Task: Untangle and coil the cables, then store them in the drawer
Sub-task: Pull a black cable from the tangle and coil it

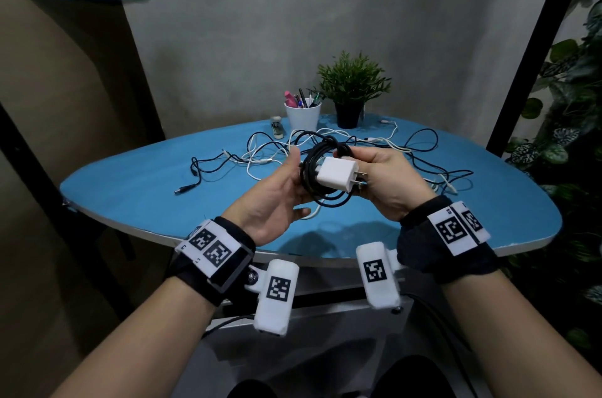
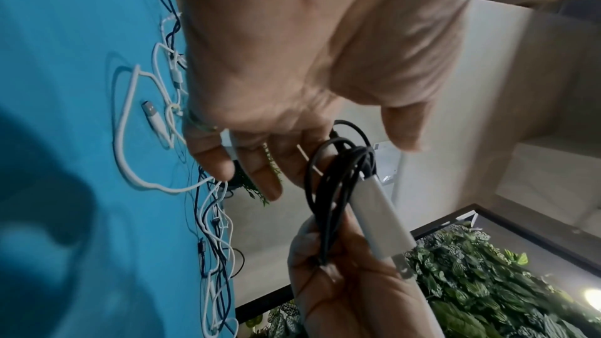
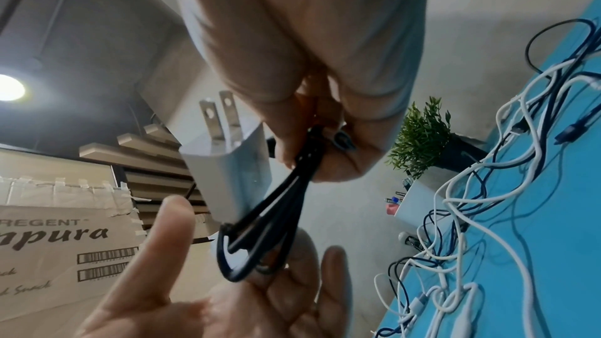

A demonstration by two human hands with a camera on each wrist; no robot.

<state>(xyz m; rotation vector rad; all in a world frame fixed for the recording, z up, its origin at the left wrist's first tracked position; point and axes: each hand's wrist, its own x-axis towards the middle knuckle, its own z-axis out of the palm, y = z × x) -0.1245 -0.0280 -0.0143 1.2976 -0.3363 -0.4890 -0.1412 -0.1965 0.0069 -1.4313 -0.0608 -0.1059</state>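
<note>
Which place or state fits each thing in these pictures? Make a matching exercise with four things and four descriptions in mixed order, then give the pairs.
Things:
1. white charger plug
2. coiled black cable
3. pen cup
4. potted plant

Descriptions:
A. pinched by the right hand
B. in a black pot at the back of the blue table
C. white, left of the plant
D. prongs point toward the right hand

Pairs: 1-D, 2-A, 3-C, 4-B

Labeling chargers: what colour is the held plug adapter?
White plug adapter, with metal prongs; clearest in the head view.
</note>
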